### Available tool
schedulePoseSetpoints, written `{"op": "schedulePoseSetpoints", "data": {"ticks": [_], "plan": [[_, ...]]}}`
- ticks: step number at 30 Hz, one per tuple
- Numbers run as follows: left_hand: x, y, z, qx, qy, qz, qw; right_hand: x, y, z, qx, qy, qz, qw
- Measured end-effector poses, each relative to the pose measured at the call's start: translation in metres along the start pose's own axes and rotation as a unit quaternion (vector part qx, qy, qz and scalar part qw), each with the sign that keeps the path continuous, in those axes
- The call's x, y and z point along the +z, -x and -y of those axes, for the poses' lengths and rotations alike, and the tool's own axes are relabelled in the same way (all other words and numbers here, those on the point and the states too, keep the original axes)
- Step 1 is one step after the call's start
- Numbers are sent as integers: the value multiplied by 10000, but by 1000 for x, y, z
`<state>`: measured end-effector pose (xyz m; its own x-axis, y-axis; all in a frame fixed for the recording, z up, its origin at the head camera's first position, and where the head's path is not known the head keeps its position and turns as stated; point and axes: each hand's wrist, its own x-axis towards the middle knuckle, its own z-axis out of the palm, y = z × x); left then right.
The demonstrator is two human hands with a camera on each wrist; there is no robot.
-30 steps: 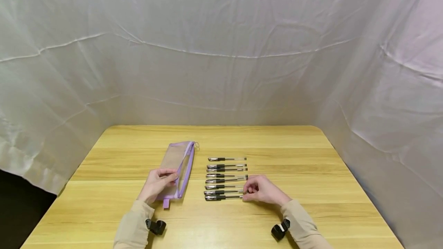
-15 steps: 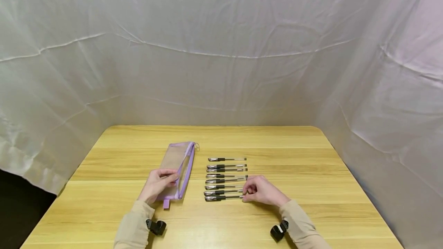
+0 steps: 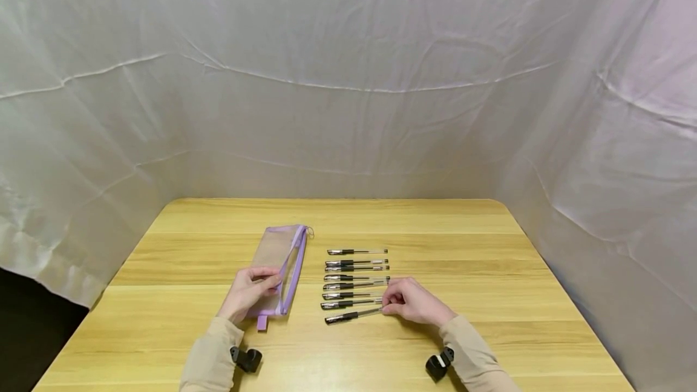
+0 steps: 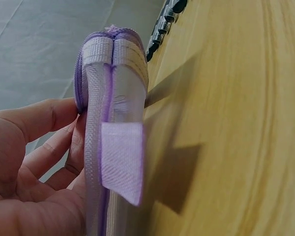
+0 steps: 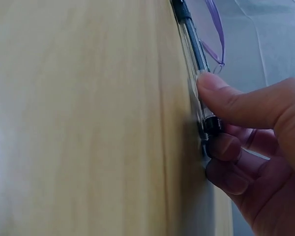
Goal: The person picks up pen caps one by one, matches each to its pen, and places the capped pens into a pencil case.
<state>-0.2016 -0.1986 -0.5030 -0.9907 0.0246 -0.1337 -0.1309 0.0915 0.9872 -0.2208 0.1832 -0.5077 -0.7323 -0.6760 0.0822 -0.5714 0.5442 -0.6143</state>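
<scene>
Your left hand (image 3: 247,292) grips the purple mesh pouch (image 3: 270,251) by its zip edge, on the side of the seven pens (image 3: 342,287) toward the left edge of the table (image 3: 463,231). Your right hand (image 3: 418,302) pinches an eighth pen (image 3: 343,317) (farthest from the far edge) by its clear end, angled against the others.

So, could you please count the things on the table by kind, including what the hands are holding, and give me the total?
Pens: 8, including 1 in the right hand
Purple pouch: 1, held by the left hand
Total: 9
</scene>
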Motion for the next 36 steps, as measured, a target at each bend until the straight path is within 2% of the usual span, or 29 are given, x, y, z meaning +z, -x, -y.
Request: {"op": "schedulePoseSetpoints", "data": {"ticks": [9, 17, 21, 25, 30, 36], "plan": [[1, 2, 0, -27, -38, -36, 10000, -6, 3, 3, 2, 5, 62, 10000], [3, 2, 1, -102, -27, 53, 9999, -11, 3, 6, 235, -283, 226, 9991], [4, 2, 2, -114, 0, 119, 9999, -12, 2, 6, 265, -698, 347, 9966], [4, 2, 3, -64, 66, 168, 9998, -11, 1, 7, 409, -1274, 456, 9900], [4, 2, 2, -34, 82, 201, 9998, -10, -1, 6, 540, -1734, 166, 9832], [4, 2, 2, -59, 54, 231, 9997, -11, -3, 5, 388, -2000, -1, 9790]]}}
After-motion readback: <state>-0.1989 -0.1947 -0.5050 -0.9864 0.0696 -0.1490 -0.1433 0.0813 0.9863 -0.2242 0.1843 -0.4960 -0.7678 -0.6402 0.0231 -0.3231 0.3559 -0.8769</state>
